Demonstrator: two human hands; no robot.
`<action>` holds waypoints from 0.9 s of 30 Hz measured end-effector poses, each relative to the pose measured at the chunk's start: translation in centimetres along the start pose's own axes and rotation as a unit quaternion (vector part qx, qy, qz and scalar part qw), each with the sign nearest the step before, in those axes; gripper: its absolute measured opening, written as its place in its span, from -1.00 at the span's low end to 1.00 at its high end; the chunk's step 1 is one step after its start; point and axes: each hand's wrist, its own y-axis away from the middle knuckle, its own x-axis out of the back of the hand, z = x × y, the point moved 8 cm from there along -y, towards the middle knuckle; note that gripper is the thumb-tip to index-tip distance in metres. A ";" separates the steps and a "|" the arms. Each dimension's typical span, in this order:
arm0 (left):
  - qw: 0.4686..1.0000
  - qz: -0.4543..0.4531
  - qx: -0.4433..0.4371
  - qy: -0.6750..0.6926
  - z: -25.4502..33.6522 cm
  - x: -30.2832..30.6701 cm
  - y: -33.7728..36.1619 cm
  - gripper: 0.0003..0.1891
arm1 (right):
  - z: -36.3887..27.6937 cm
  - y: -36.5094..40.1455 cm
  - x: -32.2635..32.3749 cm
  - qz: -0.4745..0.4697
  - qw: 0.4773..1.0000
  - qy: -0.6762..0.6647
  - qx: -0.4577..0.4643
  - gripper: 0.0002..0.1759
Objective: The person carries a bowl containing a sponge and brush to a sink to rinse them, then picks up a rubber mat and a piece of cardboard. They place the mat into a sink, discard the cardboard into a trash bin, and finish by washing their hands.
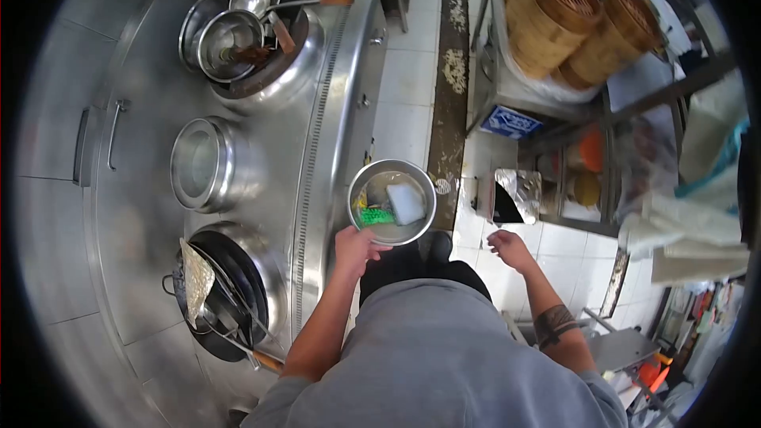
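We hold one metal bowl (382,184) with our left hand (355,247). The fingers are closed on the near rim. The bowl sticks out just ahead of that hand, up in the air over the floor and right beside the steel stove (325,111). In the bowl we count one green scrubber (376,215) and one white sponge (406,202). Our right hand (507,247) is loose and holds nothing. It is off to the side, so the left hand is nearer.
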 end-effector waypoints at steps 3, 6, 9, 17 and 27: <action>1.000 -0.027 0.013 -0.006 3.1 -2.0 -4.2 -0.72 | -11.6 -3.2 -1.9 -0.063 0.980 -0.187 -0.002 -0.52; 0.998 -0.067 0.006 -0.021 7.5 -4.9 -8.4 -0.75 | -22.9 -6.1 -2.3 -0.102 0.974 -0.203 0.013 -0.41; 0.995 -0.096 0.011 -0.030 12.0 -8.2 -12.7 -0.71 | -27.4 -11.1 -1.5 -0.086 0.988 -0.130 -0.009 -0.39; 0.973 -0.192 -0.057 -0.115 26.7 -16.7 -22.7 -0.80 | -34.8 -22.3 5.9 0.099 0.925 -0.363 -0.050 -0.69; 0.770 -0.167 -0.442 -0.428 51.7 -25.6 -26.4 -0.78 | -37.5 -43.7 15.3 0.211 0.839 -0.489 -0.109 -0.79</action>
